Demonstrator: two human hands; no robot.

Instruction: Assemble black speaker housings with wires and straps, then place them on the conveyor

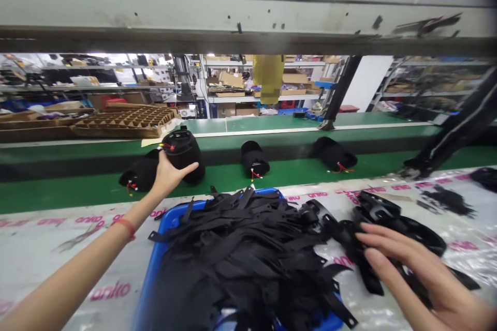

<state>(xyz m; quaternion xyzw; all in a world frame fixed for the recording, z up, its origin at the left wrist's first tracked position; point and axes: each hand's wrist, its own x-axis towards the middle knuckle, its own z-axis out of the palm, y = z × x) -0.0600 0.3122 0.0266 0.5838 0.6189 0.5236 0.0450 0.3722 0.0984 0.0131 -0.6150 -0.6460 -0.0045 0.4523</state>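
Note:
At the left, my left hand (pixel 171 169) reaches over the green conveyor, thumb and fingers spread around a black fabric-covered cylinder (pixel 186 158) with red and yellow wires. This cylinder stands tilted against another black wired cylinder (pixel 144 171). In front of me a blue bin (pixel 155 258) is heaped with flat black straps (pixel 248 253) that have holes at their ends. Over on the right, my right hand (pixel 415 264) has its fingers stretched out with nothing held. It hovers beside curved black plastic parts (pixel 413 232) on the printed wrapping sheet.
Two more black wired cylinders (pixel 255 159) (pixel 334 153) lie on the green belt (pixel 217 173). A metal beam (pixel 248 10) crosses overhead. Dark posts (pixel 341 93) rise at the right. A divided cardboard tray (pixel 124 120) sits at the far left, with shelves behind.

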